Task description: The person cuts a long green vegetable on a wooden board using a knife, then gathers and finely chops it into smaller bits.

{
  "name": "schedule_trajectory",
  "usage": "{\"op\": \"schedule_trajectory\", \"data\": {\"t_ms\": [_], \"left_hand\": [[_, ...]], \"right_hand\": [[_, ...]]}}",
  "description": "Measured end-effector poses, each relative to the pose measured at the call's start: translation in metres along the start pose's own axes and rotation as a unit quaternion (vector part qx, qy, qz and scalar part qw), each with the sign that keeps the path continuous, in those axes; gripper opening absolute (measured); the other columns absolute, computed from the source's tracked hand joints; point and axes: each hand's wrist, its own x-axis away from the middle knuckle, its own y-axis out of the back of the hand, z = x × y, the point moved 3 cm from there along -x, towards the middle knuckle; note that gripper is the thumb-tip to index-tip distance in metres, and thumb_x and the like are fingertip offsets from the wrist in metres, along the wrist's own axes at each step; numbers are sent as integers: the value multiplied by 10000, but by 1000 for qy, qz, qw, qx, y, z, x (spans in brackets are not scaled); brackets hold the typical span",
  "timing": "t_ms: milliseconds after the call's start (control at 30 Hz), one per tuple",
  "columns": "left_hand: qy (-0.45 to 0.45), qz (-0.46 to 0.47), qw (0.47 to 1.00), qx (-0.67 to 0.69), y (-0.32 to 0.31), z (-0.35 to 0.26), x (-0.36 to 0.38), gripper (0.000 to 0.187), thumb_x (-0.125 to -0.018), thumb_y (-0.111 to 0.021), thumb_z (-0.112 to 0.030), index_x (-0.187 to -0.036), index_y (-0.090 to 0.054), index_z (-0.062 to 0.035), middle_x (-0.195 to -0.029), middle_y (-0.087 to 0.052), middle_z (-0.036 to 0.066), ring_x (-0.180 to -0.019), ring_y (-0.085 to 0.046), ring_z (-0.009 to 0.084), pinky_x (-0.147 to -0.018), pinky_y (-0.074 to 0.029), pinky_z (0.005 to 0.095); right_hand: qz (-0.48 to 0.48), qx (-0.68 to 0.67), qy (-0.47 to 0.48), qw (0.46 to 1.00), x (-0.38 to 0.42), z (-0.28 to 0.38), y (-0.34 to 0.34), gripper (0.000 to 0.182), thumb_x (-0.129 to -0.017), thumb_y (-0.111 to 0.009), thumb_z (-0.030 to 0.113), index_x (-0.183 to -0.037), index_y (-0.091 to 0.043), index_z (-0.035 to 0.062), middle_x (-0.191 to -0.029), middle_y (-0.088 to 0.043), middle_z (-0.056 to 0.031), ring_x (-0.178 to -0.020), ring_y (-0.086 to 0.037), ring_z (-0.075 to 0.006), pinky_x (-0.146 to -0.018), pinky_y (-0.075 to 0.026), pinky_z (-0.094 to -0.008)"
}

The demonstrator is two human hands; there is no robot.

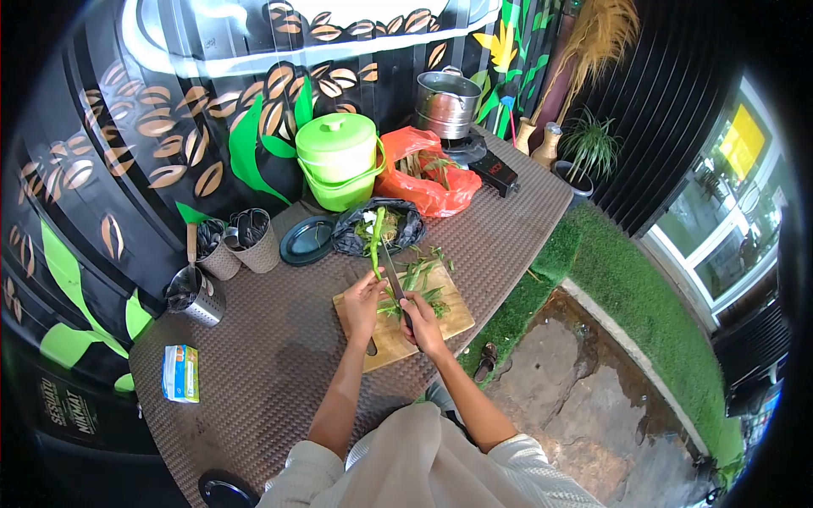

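Note:
My left hand (364,305) is closed around the lower end of a long green vegetable (375,245), which points up and away from me. In my right hand (425,322) is the handle of a knife (393,275), its blade close beside the vegetable. Both hands are over a wooden cutting board (461,317). Thin green cut pieces (419,275) are spread on the board, and a few lie past its far edge. Just beyond, an open black plastic bag (412,229) holds green and pale scraps; the vegetable's tip overlaps it in this view.
Behind the bag stand a lime-green lidded bucket (336,148), a red plastic bag (453,193) of plant matter, and a metal pot (446,110) on a portable stove (491,169). Left are dark plates (306,240), utensil holders (254,241) and a small packet (180,373) on the woven-textured table (262,364).

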Motion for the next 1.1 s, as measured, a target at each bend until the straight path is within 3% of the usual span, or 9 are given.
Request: {"op": "schedule_trajectory", "data": {"t_ms": [233,400,533,633,700,800,1100], "left_hand": [[-2,1,1000,-17,4,3,-1,305,-869,-606,30,-1173,-616,12,-961,-652,79,-836,-643,126,-668,-578,245],[-10,6,1000,-19,7,6,0,296,-872,-599,34,-1166,-620,14,-971,-653,83,-847,-646,131,-683,-578,246],[-58,-2,997,-46,5,10,2,265,-872,-597,37,-1135,-633,26,-988,-648,82,-857,-646,138,-712,-579,257],[-78,-9,995,-54,5,12,5,247,-875,-587,48,-1115,-639,36,-1004,-640,77,-864,-642,137,-730,-577,259],[-65,-5,997,-50,7,11,4,245,-877,-580,52,-1114,-639,39,-1013,-636,78,-869,-641,139,-737,-575,258],[-40,-3,998,-41,9,8,3,240,-883,-568,55,-1113,-637,45,-1025,-632,85,-875,-641,144,-749,-573,259],[-96,-10,990,-107,3,2,8,250,-904,-526,63,-1135,-621,50,-1073,-624,133,-927,-656,194,-757,-570,286]], "right_hand": [[-6,-10,-10,1000,1,2,-1,260,-985,-466,259,-1162,-493,71,-497,-383,15,-359,-334,-77,-351,-244,-249],[-4,21,-28,999,-1,-8,1,406,-984,-454,282,-1304,-459,33,-479,-391,-6,-331,-319,-98,-340,-251,-254],[-19,37,-46,998,-4,-11,0,419,-980,-466,293,-1319,-465,48,-490,-380,1,-340,-322,-93,-343,-251,-252],[-6,18,-92,996,-5,-4,1,430,-980,-462,307,-1339,-443,70,-506,-364,11,-348,-313,-89,-347,-248,-247],[27,-68,-160,984,-4,-1,1,447,-984,-448,317,-1367,-406,92,-519,-353,18,-353,-300,-88,-352,-250,-240],[50,-151,-180,971,-2,0,0,465,-987,-439,335,-1384,-376,101,-522,-355,19,-358,-296,-88,-357,-255,-234],[-24,-23,-82,996,-5,-3,-6,437,-972,-510,291,-1364,-461,106,-528,-381,22,-377,-333,-72,-369,-270,-238]]}}
